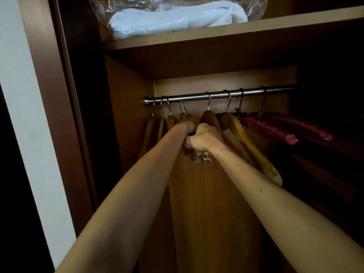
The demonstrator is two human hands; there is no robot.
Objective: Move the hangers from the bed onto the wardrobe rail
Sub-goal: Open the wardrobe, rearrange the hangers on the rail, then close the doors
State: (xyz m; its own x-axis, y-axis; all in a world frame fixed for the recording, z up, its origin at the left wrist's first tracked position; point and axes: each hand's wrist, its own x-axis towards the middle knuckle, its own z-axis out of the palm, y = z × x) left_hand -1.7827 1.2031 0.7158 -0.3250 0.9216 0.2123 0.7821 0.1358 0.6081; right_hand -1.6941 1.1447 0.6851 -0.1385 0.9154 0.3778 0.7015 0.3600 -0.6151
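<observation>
We're at the wardrobe (126, 134), door open, reaching in under the shelf (197, 36) that carries a bagged white bundle (177, 16). The rail (197, 94) runs left to right below it and is already well stocked: wooden hangers (232, 123) hooked along it, two red padded hangers (275, 127) at the right end, more wooden ones bunched at the left wall. The bed is out of view, so we can't tell what's left there. Both arms are extended to the gap in the middle. Our right hand (204, 138) is curled round the wood of a pair of clip hangers (202, 157), metal clips poking out just below the fist. Our left hand (187, 127) is beside it, touching it, fingers hidden behind the wrist; we can't tell whether it grips anything. Two hooks (182, 107) sit right at the rail above the hands; whether they're fully over it isn't clear. Our read: this is the seating step. To do it well, confirm both hooks are over the rail before letting go, lower until the wood hangs free, then release. Keep the clips from snagging the neighbouring hanger at right. Slide the pair left toward the bunch to keep room in the middle.
</observation>
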